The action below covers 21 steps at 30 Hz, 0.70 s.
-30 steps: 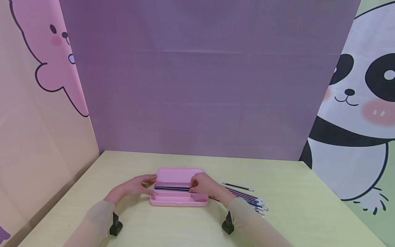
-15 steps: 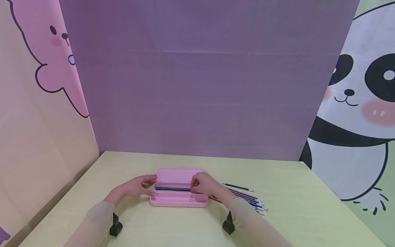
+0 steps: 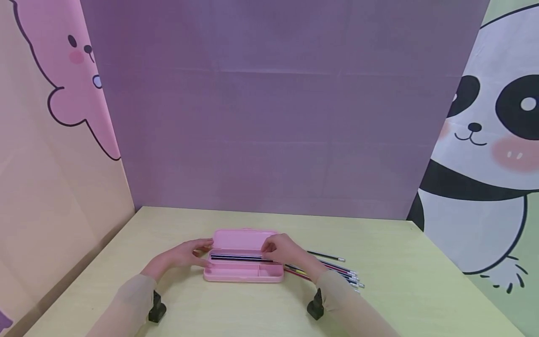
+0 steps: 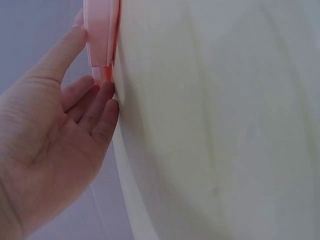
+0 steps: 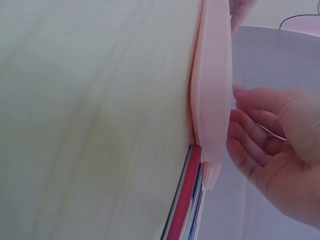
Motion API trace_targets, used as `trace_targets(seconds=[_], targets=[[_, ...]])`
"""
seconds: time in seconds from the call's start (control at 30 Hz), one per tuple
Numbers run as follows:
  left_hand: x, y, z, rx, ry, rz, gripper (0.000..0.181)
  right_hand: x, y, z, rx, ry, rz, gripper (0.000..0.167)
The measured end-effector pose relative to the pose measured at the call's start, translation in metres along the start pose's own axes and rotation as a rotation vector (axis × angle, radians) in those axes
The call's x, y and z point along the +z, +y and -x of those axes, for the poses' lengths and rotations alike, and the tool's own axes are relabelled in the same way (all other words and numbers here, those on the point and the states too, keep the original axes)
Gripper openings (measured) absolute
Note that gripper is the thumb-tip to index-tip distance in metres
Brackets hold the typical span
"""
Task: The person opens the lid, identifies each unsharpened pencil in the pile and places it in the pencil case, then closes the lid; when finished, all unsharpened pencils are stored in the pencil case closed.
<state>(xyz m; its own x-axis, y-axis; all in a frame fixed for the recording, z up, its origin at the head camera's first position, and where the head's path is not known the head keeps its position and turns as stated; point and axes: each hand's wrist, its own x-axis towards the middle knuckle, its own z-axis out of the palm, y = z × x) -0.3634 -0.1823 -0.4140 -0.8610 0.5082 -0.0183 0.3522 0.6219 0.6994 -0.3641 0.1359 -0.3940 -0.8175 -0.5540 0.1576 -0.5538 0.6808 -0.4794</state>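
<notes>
Head view: left grip (image 3: 182, 254) holds a rounded plastic case (image 3: 231, 272); right grip (image 3: 283, 249), released, over slim pencils (image 3: 237, 257).

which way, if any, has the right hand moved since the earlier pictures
Yes, slightly: in the head view, the right hand has shifted rightward against the pink case.

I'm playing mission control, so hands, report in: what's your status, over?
Left hand touching box. Right hand above it, nothing visibly held. Box open, some pencils inside. More pencils right of it; nothing seems in the way.
</notes>
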Motion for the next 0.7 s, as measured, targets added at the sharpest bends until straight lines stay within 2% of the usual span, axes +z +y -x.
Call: trace_targets(seconds=[0.53,0.7], targets=[[0.001,0.001,0.001,-0.022,0.005,0.005,0.080,-0.016,-0.008,0.020,0.007,0.023,-0.135,0.014],[0.001,0.001,0.001,-0.024,0.004,0.006,0.081,-0.022,-0.011,0.027,-0.001,0.024,-0.133,0.016]])
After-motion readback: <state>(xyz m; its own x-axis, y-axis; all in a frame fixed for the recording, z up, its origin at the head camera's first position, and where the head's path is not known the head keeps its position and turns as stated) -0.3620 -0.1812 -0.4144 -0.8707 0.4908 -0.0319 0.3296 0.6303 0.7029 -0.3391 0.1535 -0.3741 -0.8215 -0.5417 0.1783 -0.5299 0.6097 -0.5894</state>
